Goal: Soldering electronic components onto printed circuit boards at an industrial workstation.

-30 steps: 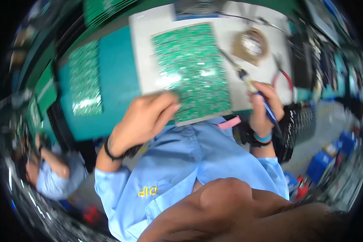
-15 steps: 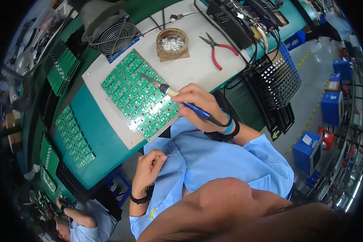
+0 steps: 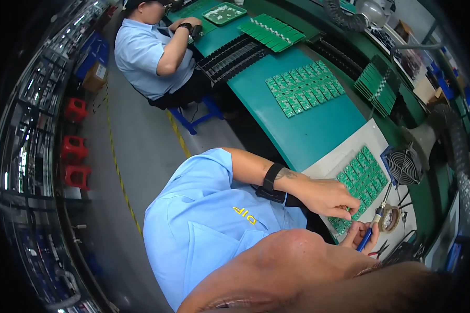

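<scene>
My left hand (image 3: 331,199), with a black band at its wrist, reaches over the near part of a green circuit board panel (image 3: 361,175) with its fingertips pinched together. Whatever is between them is too small to make out. Close beside it, my right hand (image 3: 356,236) is wrapped round the blue handle of a soldering iron (image 3: 371,229). The iron's slim metal tip points away, past the panel's right edge toward a fan with a wire guard (image 3: 403,167). Right of the iron is a round brown pot (image 3: 389,219) with silvery contents. The panel lies on a whitish board (image 3: 318,169).
Another green panel (image 3: 304,88) lies on the teal mat (image 3: 261,99). Beyond are black racks (image 3: 232,57), stacked green boards (image 3: 271,32) and a seated co-worker (image 3: 151,57). Pliers (image 3: 379,251) lie near my right hand. Red stools (image 3: 74,148) stand far left.
The view has swung round, bringing the co-worker and aisle into sight. My left hand has gone from before my shirt to over the panel. The iron's tip has left the panel's middle.
</scene>
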A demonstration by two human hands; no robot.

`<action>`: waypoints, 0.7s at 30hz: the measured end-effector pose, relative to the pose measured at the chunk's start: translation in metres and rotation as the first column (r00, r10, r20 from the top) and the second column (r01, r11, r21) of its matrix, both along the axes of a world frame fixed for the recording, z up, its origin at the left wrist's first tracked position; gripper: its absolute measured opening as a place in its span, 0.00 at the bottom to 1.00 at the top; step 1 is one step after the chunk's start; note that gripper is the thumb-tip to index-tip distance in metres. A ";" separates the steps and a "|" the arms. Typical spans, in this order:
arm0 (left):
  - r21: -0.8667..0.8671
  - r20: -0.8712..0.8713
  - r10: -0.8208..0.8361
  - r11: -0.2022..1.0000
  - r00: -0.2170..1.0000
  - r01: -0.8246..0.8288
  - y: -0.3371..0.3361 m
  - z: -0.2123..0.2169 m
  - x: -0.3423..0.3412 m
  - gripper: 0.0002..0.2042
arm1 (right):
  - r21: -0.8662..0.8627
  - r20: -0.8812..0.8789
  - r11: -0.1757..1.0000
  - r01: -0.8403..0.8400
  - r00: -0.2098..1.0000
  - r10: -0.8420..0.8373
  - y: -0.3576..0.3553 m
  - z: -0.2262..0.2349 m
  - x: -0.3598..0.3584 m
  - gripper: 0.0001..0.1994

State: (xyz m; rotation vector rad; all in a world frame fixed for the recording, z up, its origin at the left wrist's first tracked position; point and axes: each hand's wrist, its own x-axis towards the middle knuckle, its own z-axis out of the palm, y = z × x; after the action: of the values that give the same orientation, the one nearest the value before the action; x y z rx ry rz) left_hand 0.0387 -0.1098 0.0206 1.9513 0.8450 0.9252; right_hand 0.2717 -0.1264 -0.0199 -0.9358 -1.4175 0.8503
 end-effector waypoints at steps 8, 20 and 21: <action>0.408 -0.159 0.072 0.913 0.985 -0.001 0.033 0.006 -0.014 0.08 | -0.008 0.159 0.995 0.102 0.982 -0.100 0.017 0.012 0.009 0.26; 0.379 -0.145 -0.012 0.923 0.989 0.066 0.060 0.006 0.004 0.07 | 0.025 0.202 0.979 0.202 0.958 -0.203 0.029 0.017 0.008 0.26; 0.391 -0.144 -0.023 0.917 0.989 0.079 0.064 0.005 0.005 0.07 | 0.031 0.211 0.981 0.194 0.958 -0.196 0.030 0.017 0.009 0.26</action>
State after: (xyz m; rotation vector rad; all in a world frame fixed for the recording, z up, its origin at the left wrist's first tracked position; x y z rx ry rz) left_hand 0.0435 -0.0463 0.0255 2.3983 0.7173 0.9988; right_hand 0.2803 -0.0965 -0.0032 -1.1658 -1.4803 0.6092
